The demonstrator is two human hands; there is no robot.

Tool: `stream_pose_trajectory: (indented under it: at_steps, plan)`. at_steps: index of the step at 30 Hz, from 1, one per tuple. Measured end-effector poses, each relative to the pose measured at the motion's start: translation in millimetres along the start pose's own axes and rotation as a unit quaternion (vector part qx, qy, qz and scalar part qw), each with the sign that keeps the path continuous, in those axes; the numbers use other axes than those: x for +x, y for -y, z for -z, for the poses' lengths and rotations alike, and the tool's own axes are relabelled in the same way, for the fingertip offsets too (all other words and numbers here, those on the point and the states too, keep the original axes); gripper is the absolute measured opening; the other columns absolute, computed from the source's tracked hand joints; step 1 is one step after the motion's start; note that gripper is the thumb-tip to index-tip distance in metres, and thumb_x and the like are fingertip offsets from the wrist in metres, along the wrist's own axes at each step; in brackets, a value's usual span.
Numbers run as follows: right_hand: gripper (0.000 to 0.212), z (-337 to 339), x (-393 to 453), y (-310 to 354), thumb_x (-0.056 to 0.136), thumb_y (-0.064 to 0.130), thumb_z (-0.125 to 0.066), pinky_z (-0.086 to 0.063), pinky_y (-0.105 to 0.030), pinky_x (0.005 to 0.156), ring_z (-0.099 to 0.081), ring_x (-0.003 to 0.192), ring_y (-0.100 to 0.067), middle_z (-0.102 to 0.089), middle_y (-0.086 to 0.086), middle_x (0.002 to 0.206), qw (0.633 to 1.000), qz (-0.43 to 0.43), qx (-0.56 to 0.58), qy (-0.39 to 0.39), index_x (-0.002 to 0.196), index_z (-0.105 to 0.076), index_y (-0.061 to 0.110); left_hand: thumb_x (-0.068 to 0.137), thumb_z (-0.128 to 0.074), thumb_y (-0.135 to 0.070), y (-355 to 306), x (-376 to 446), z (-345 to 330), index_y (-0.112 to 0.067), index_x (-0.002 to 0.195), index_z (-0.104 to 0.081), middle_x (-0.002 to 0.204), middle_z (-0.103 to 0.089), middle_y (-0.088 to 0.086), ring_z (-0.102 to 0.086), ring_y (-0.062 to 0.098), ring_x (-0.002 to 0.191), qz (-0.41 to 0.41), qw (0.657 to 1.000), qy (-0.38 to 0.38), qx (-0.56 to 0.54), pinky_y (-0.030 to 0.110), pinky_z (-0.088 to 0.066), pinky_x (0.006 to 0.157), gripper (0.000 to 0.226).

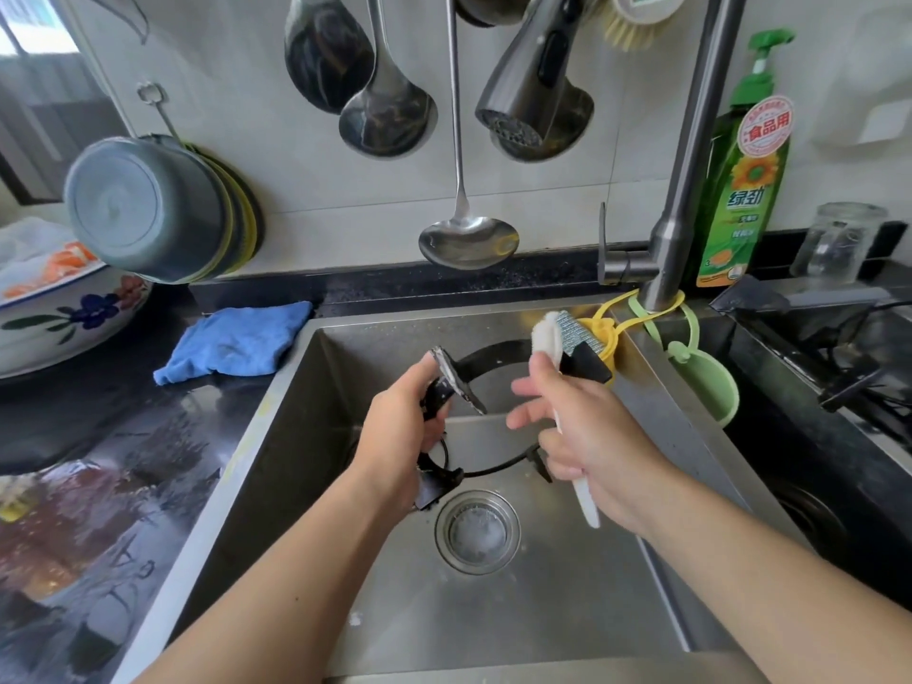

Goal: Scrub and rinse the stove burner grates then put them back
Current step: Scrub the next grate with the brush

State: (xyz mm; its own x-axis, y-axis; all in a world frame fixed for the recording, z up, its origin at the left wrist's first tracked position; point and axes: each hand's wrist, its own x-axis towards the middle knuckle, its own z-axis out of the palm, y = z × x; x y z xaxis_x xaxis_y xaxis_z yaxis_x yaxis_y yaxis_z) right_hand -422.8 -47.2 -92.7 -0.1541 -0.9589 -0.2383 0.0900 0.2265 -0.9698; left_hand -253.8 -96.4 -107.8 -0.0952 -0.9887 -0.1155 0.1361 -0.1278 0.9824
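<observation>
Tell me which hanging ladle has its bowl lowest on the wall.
The shiny silver ladle on the long thin handle: its bowl hangs just above the sink backsplash, while the two dark ladles hang higher.

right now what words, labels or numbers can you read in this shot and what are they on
"食品用" on the round red-and-white sticker high on the green dish soap bottle.
"绿劲" in big characters on the bottle's front label.
The smaller print below the brand and on the bottle's bottom band is too small and blurred to read.
Nothing readable shows on the burner grate, the scrub brush, the faucet or the sink.
</observation>
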Motion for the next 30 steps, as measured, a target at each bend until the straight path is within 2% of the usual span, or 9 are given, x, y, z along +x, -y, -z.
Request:
stream_pose_trajectory:
  at_steps: [3,7,13,16,19,21,24,27,30]
  plan:
    - [0.049,4.7,6.4,-5.5,0.095,0.052,-0.059,-0.021,-0.019,0.034,-0.024,0.037,-0.005,-0.071,-0.008,0.088,0.989,-0.084,0.125,0.009,0.106,-0.068,0.005,0.097,-0.055,-0.034,3.4,-5.3,-3.9,-0.016,0.081,-0.065,0.068,-0.053,-0.003,-0.047,0.007,0.059,-0.01,0.997,0.054,0.059,0.017,-0.041,0.058,0.026]
    - [0.033,15.0,14.0,-13.7,0.098,0.035,-0.061,-0.02,-0.017,0.033,-0.023,0.033,-0.004,-0.069,-0.008,0.078,0.971,-0.132,0.198,0.031,0.09,-0.063,0.003,0.081,-0.058,-0.018,9.8,-6.6,-2.0,-0.017,0.066,-0.051,0.064,-0.041,0.002,-0.037,0.014,0.063,-0.047,0.959,0.174,0.221,0.028,-0.03,0.061,0.016]
    - [0.03,8.4,21.3,-26.3,0.095,0.034,-0.067,-0.019,-0.018,0.034,-0.024,0.032,-0.005,-0.07,-0.006,0.075,0.984,-0.166,0.007,0.071,0.084,-0.06,0.008,0.079,-0.077,-0.004,46.2,-8.5,0.0,-0.009,0.084,-0.062,0.072,-0.048,0.01,-0.046,0.015,0.063,0.089,0.929,0.294,0.207,0.025,-0.038,0.063,0.017]
    - [0.038,7.5,17.8,-22.4,0.097,0.04,-0.063,-0.019,-0.019,0.035,-0.025,0.035,-0.005,-0.068,-0.004,0.073,0.982,-0.149,-0.054,0.105,0.091,-0.065,0.003,0.076,-0.076,-0.001,56.0,-8.7,-1.1,-0.019,0.077,-0.061,0.068,-0.044,0.004,-0.039,0.013,0.058,0.108,0.945,0.258,0.169,0.024,-0.035,0.058,0.023]
    - [0.072,8.7,11.7,-11.0,0.096,0.069,-0.043,-0.023,-0.021,0.039,-0.03,0.042,-0.01,-0.056,-0.002,0.065,0.973,-0.099,-0.177,0.111,0.092,-0.073,0.003,0.082,-0.073,0.007,63.4,-7.7,6.0,-0.019,0.072,-0.053,0.065,-0.045,-0.001,-0.041,0.012,0.06,0.062,0.956,0.19,0.216,0.022,-0.035,0.055,0.034]
    - [0.076,17.2,8.9,-7.0,0.098,0.069,-0.027,-0.033,-0.025,0.047,-0.042,0.053,-0.016,-0.053,-0.003,0.067,0.939,-0.065,-0.321,0.108,0.09,-0.073,0.009,0.084,-0.075,0.002,71.8,-8.3,8.1,-0.019,0.067,-0.048,0.062,-0.045,-0.004,-0.039,0.013,0.062,0.047,0.941,0.18,0.283,0.024,-0.033,0.056,0.038]
    - [0.037,30.4,8.2,-11.6,0.107,0.033,-0.032,-0.04,-0.03,0.059,-0.051,0.072,-0.022,-0.056,-0.007,0.084,0.855,0.007,-0.481,0.194,0.094,-0.064,0.019,0.087,-0.075,0.003,82.8,-11.0,9.8,-0.02,0.065,-0.047,0.055,-0.045,-0.016,-0.039,0.002,0.054,0.064,0.931,0.177,0.314,0.014,-0.035,0.055,0.042]
    - [0.026,39.7,7.2,-15.6,0.104,0.021,-0.042,-0.05,-0.029,0.069,-0.056,0.076,-0.018,-0.066,-0.008,0.094,0.809,0.036,-0.529,0.253,0.088,-0.06,0.03,0.086,-0.076,0.007,87.0,-5.1,17.0,-0.005,0.073,-0.058,0.066,-0.055,-0.012,-0.047,-0.001,0.062,0.068,0.933,0.182,0.302,0.012,-0.04,0.062,0.025]
    - [0.033,37.0,7.2,-21.9,0.107,0.03,-0.036,-0.047,-0.036,0.065,-0.054,0.073,-0.024,-0.065,-0.014,0.09,0.779,0.021,-0.538,0.322,0.097,-0.066,0.021,0.087,-0.074,0.007,87.6,-6.7,21.3,0.0,0.101,-0.073,0.085,-0.072,-0.005,-0.061,0.002,0.078,0.064,0.937,0.19,0.285,0.019,-0.048,0.075,0.015]
